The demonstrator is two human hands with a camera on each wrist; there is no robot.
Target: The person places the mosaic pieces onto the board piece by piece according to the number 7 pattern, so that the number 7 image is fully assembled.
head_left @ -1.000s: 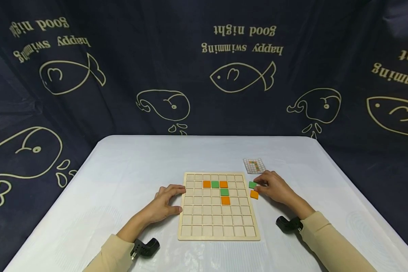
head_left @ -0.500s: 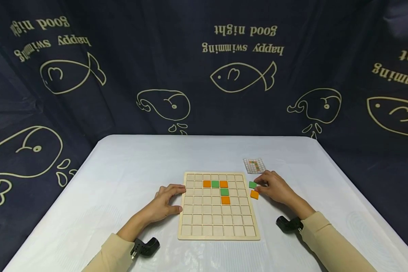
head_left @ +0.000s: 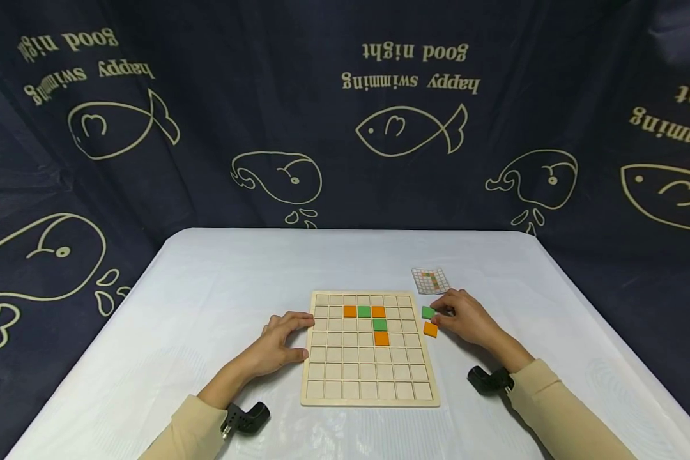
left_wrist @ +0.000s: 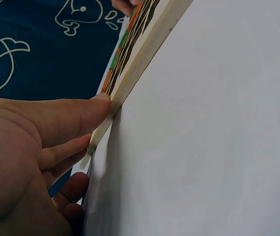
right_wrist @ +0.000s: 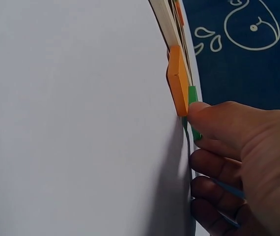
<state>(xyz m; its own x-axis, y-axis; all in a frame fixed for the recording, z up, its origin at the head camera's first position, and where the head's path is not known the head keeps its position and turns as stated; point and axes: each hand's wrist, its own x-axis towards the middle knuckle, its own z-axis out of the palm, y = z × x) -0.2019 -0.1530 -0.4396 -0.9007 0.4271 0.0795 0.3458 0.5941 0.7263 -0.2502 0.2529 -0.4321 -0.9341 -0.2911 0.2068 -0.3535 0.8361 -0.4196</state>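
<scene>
A light wooden grid board lies flat in the head view, with several orange and green square tiles in its upper cells. My left hand rests at the board's left side, its thumb and fingertips touching the edge with the fingers fairly straight. In the left wrist view the thumb presses against the wooden edge. Right of the board, my right hand pinches a loose green tile between thumb and forefinger. A loose orange tile lies just nearer; its thick side faces the right wrist view.
A small printed pattern card lies beyond the right hand, showing a grid with coloured squares. The white-covered table ends at a dark curtain with fish and whale drawings. Black wrist straps sit on both forearms.
The green tile and the right fingertips have shifted very slightly to the right. My left hand and the board stay still.
</scene>
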